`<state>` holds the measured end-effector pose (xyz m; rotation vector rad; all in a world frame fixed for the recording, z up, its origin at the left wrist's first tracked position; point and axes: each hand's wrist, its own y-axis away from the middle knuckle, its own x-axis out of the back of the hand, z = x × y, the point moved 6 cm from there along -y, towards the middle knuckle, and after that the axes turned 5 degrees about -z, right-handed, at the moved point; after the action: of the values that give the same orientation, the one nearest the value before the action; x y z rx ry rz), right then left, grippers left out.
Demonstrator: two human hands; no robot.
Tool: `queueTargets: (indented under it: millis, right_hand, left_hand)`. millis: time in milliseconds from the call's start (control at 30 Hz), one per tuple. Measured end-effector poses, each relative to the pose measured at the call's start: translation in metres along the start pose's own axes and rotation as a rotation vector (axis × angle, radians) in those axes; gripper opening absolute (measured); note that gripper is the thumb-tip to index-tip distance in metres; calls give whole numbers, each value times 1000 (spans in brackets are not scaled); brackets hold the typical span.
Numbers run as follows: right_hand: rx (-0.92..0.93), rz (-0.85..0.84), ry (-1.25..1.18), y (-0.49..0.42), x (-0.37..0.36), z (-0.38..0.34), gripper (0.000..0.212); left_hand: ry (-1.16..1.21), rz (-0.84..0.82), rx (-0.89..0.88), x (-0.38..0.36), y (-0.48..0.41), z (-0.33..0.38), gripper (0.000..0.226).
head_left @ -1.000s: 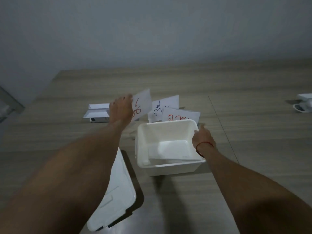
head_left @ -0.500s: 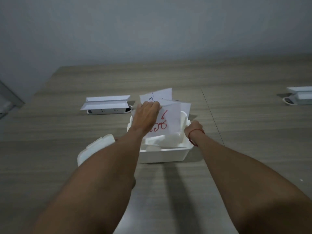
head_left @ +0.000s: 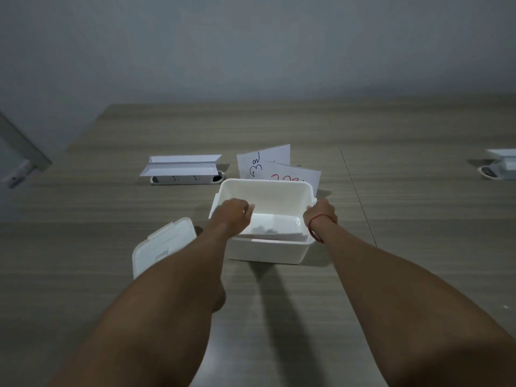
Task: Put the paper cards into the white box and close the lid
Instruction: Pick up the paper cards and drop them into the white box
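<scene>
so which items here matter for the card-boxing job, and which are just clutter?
Job:
white box
lid, off, left of box
card in box
two cards behind box: blue writing, red writing
left hand
right hand, at box rim

Clutter:
socket unit
second white unit, far right

Both arms outstretched, fingers (head_left: 249,207) curled.

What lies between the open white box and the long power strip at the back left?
In the head view, only bare wood table lies between the white box and the power strip; the paper cards stand behind the box instead.
</scene>
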<state>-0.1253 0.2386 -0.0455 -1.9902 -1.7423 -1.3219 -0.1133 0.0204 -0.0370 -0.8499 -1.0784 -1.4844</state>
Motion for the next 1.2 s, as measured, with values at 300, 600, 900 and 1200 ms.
queueTargets:
  millis: [300, 600, 900, 1200]
  right_hand:
    - [-65, 164, -83, -35, 8, -25, 50]
    - [158, 157, 113, -114, -3, -75, 37]
    - [167, 56, 319, -130, -10, -96, 30]
    - [449, 325, 331, -84, 19, -110, 21]
  left_hand:
    - [44, 219, 284, 36, -44, -44, 39]
    - [307, 213, 242, 13, -80, -64, 39]
    - [337, 202, 281, 15, -87, -66, 39]
    - [412, 136, 391, 10, -62, -67, 42]
